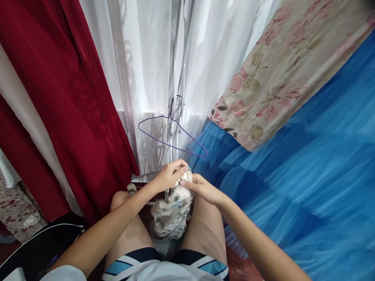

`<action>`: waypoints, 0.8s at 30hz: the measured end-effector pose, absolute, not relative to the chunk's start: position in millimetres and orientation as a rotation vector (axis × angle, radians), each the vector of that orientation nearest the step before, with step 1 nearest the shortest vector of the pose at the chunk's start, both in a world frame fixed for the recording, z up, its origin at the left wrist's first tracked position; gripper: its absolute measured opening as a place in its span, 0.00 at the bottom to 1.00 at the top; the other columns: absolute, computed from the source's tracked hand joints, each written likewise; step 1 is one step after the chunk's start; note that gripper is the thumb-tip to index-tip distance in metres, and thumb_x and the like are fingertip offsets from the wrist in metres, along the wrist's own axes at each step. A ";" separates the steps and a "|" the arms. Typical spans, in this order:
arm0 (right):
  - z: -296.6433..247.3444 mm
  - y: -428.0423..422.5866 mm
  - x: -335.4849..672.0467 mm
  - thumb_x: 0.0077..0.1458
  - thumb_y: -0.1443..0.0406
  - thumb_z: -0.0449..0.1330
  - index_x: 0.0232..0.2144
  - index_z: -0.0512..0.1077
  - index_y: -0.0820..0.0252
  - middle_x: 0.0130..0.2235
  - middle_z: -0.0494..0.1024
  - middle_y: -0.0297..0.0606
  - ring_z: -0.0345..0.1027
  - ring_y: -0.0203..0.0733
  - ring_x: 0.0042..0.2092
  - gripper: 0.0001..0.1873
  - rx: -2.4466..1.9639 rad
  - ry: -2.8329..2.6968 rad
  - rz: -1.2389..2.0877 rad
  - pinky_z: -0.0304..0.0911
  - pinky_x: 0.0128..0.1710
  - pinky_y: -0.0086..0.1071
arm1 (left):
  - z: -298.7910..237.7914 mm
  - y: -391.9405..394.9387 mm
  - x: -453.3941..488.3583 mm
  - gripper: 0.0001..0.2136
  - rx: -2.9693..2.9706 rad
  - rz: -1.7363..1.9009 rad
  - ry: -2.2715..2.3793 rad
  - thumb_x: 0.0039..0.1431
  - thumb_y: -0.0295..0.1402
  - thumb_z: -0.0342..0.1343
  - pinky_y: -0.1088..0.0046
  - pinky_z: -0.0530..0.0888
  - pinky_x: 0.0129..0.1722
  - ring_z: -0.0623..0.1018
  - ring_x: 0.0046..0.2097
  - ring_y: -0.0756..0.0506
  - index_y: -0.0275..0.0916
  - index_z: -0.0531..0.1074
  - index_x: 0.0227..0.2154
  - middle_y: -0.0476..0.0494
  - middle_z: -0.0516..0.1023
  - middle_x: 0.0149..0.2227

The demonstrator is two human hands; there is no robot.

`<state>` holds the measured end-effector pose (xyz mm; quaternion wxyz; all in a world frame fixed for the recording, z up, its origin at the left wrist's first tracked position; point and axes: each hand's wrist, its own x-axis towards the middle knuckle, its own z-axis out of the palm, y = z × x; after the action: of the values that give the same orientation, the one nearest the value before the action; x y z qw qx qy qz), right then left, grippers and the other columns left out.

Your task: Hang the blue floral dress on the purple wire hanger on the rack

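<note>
Between my knees hangs a bunched, pale floral cloth item (172, 212), patterned with dark and bluish spots; its exact kind I cannot make out. My left hand (171, 175) pinches its upper edge from the left. From the right, my right hand (200, 186) grips the same edge, thumb on top, close to the left fingertips. The lower part of the cloth is blurred and hangs loose. Just beyond my hands, an unloaded purple wire hanger (172, 134) hangs from a metal rack pole (177, 58).
White curtains (146, 50) hang behind the pole. Long red fabric (67, 97) falls at the left, above a black bucket-like container (32, 246) with a pale rim. At the right are a floral cloth (263, 86) and a wide blue ruffled tulle skirt (293, 187).
</note>
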<state>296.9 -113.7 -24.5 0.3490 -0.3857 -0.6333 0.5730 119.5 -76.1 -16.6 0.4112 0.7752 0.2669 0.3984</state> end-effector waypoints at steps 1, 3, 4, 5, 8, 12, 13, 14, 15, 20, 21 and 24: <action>-17.0 -117.3 303.3 0.48 0.51 0.66 0.29 0.75 0.61 0.29 0.78 0.38 0.71 0.45 0.32 0.19 -0.994 -1.603 1.506 0.67 0.34 0.35 | -22.5 -81.6 119.6 0.16 1.843 0.931 0.618 0.64 0.46 0.51 0.77 0.64 0.26 0.68 0.26 0.51 0.39 0.69 0.45 0.52 0.69 0.25; -1.5 -123.0 321.6 0.49 0.53 0.66 0.31 0.76 0.61 0.30 0.79 0.39 0.72 0.44 0.31 0.17 -0.965 -1.493 1.458 0.66 0.34 0.35 | -37.2 -97.0 119.2 0.19 1.658 0.775 0.476 0.62 0.46 0.54 0.77 0.69 0.30 0.72 0.30 0.50 0.39 0.65 0.49 0.49 0.73 0.30; 6.5 -124.6 332.2 0.49 0.54 0.67 0.31 0.76 0.61 0.29 0.78 0.38 0.72 0.43 0.30 0.15 -0.950 -1.448 1.404 0.66 0.32 0.34 | -45.0 -106.7 119.7 0.20 1.607 0.708 0.418 0.60 0.45 0.57 0.75 0.71 0.35 0.75 0.35 0.48 0.40 0.65 0.50 0.45 0.75 0.35; 14.5 -124.9 342.9 0.49 0.56 0.67 0.30 0.76 0.60 0.28 0.78 0.37 0.71 0.42 0.28 0.13 -0.944 -1.420 1.339 0.64 0.30 0.33 | -52.5 -116.8 120.6 0.20 1.581 0.661 0.383 0.58 0.42 0.60 0.72 0.72 0.41 0.76 0.41 0.46 0.40 0.67 0.50 0.43 0.75 0.41; 37.2 -112.7 372.3 0.46 0.60 0.68 0.25 0.74 0.59 0.25 0.76 0.35 0.67 0.38 0.24 0.09 -0.959 -1.458 1.113 0.58 0.24 0.30 | -66.2 -140.1 123.8 0.15 1.557 0.625 0.423 0.58 0.38 0.60 0.69 0.72 0.47 0.76 0.45 0.44 0.38 0.72 0.46 0.41 0.76 0.43; 58.9 -58.7 395.0 0.40 0.62 0.70 0.20 0.72 0.59 0.20 0.70 0.31 0.59 0.33 0.20 0.11 -0.949 -1.453 0.868 0.51 0.20 0.28 | -49.6 -137.1 113.0 0.13 1.469 0.723 0.511 0.58 0.37 0.57 0.70 0.72 0.44 0.77 0.41 0.45 0.38 0.73 0.45 0.43 0.78 0.38; 62.6 -41.5 395.8 0.38 0.61 0.70 0.19 0.71 0.59 0.18 0.68 0.29 0.57 0.32 0.19 0.12 -0.945 -1.402 0.844 0.50 0.20 0.28 | -40.3 -132.0 106.5 0.14 1.469 0.728 0.529 0.57 0.36 0.58 0.70 0.72 0.43 0.77 0.41 0.44 0.39 0.73 0.46 0.43 0.78 0.38; 65.6 -24.9 394.1 0.38 0.60 0.70 0.20 0.70 0.59 0.18 0.68 0.28 0.57 0.31 0.19 0.13 -0.942 -1.367 0.857 0.51 0.20 0.27 | -30.4 -126.5 98.9 0.15 1.479 0.733 0.555 0.56 0.36 0.59 0.70 0.73 0.42 0.77 0.41 0.43 0.39 0.73 0.46 0.43 0.78 0.38; 68.1 -9.7 389.7 0.38 0.59 0.71 0.22 0.71 0.59 0.19 0.69 0.28 0.59 0.32 0.20 0.13 -0.931 -1.343 0.897 0.54 0.22 0.27 | -20.8 -120.9 90.4 0.15 1.495 0.739 0.586 0.55 0.36 0.59 0.71 0.73 0.40 0.78 0.41 0.43 0.38 0.73 0.45 0.42 0.78 0.38; 71.3 28.8 347.6 0.42 0.54 0.71 0.26 0.71 0.60 0.22 0.74 0.33 0.67 0.36 0.23 0.18 -0.936 -1.473 1.235 0.61 0.24 0.29 | 3.5 -88.3 36.1 0.10 1.760 0.810 0.855 0.56 0.37 0.55 0.77 0.67 0.27 0.74 0.32 0.47 0.35 0.75 0.33 0.46 0.75 0.30; 70.7 29.4 340.3 0.43 0.53 0.70 0.25 0.71 0.61 0.21 0.74 0.33 0.66 0.36 0.22 0.18 -0.945 -1.509 1.287 0.60 0.22 0.29 | 3.1 -79.1 22.9 0.09 1.849 0.819 0.910 0.56 0.36 0.54 0.77 0.66 0.27 0.73 0.31 0.48 0.36 0.75 0.31 0.47 0.74 0.29; 70.3 24.5 328.4 0.44 0.55 0.70 0.25 0.72 0.62 0.20 0.74 0.34 0.65 0.36 0.20 0.17 -0.908 -1.531 1.371 0.60 0.20 0.29 | -2.2 -46.4 -18.7 0.07 2.107 0.791 1.078 0.53 0.33 0.53 0.76 0.66 0.31 0.71 0.32 0.47 0.38 0.74 0.27 0.49 0.73 0.28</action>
<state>328.4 24.5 70.3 0.4328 -0.3643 -0.6144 0.5500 -18.7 -46.4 -2.2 0.3174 0.8007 0.4098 0.3004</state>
